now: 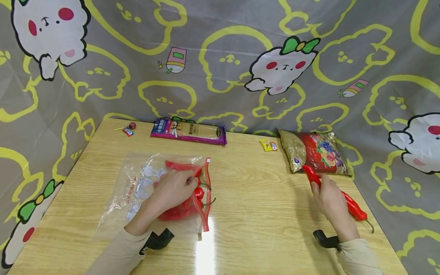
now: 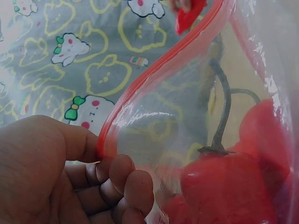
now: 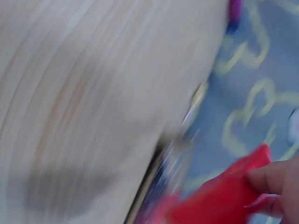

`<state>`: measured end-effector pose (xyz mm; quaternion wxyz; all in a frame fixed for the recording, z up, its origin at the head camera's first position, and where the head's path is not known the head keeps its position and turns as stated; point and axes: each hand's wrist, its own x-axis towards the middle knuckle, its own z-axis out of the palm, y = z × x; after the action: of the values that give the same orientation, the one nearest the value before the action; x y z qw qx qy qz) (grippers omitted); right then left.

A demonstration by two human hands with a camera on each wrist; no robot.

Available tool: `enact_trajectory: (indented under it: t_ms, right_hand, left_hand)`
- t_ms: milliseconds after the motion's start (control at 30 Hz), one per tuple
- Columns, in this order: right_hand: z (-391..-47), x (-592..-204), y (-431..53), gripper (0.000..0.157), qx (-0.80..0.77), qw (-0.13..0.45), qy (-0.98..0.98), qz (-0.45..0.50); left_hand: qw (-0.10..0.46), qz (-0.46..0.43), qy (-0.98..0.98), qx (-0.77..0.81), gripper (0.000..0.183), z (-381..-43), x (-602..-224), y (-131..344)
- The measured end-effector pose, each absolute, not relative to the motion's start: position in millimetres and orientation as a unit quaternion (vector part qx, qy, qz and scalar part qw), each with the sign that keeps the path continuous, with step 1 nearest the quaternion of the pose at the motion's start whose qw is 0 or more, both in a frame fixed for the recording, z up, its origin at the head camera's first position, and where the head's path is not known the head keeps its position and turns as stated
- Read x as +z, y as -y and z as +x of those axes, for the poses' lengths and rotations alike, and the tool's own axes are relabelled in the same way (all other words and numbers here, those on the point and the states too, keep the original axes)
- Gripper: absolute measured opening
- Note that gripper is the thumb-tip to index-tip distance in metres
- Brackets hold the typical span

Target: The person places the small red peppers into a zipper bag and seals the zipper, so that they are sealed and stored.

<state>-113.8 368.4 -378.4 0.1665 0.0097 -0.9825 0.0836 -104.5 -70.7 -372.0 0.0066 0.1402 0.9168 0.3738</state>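
Left hand [image 1: 172, 191]: pinching the red zip edge of a clear bag [image 1: 118, 191], which is lying left of centre in the head view, its zip side facing right. Red peppers [image 1: 199, 193] with green stems (several, partly showing through tinted plastic) are sitting inside the bag. Right hand [image 1: 330, 196]: standing well apart from the left, gripping a long red pepper [image 1: 355, 208] at the right of the frame, its stem pointing toward the lower right. Gold-and-red packet [image 1: 313, 152]: lying just beyond the pepper's tip. Purple packet [image 1: 189, 131]: resting at the back of the wood-grain surface [image 1: 254, 202], above centre. Yellow sachet [image 1: 266, 145]: lying left of the gold-and-red packet. Lollipop [image 1: 132, 125]: resting at the surface's upper left corner. Printed cloth [image 1: 223, 57]: hanging behind everything.
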Motion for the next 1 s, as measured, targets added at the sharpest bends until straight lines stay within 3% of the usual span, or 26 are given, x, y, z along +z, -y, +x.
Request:
enact_trajectory:
  t_ms: [167, 367, 500, 633, 1000]
  right_hand:
    - [-118.4, -375.4, -306.6, 0.038, 0.175, 0.104, 0.975, 0.091]
    - [-118.2, -372.9, -233.8, 0.033, 0.271, -0.021, 0.953, 0.133]
    - [-116.2, -370.8, -196.3, 0.046, 0.296, -0.084, 0.937, 0.166]
    - [-115.4, -373.9, -170.0, 0.052, 0.301, -0.085, 0.925, 0.215]
    - [-120.5, -390.3, -132.9, 0.034, 0.372, -0.026, 0.901, 0.223]
  left_hand:
    - [-0.003, 0.145, -0.917, 0.372, 0.029, -105.6, -371.5, 71.4]
    - [-0.006, 0.146, -0.918, 0.370, 0.024, -104.8, -370.7, 70.9]
    - [-0.009, 0.148, -0.919, 0.365, 0.024, -104.4, -370.9, 70.9]
    - [-0.012, 0.148, -0.921, 0.361, 0.024, -104.4, -371.0, 70.7]
    - [-0.003, 0.146, -0.924, 0.353, 0.024, -105.4, -369.8, 69.6]
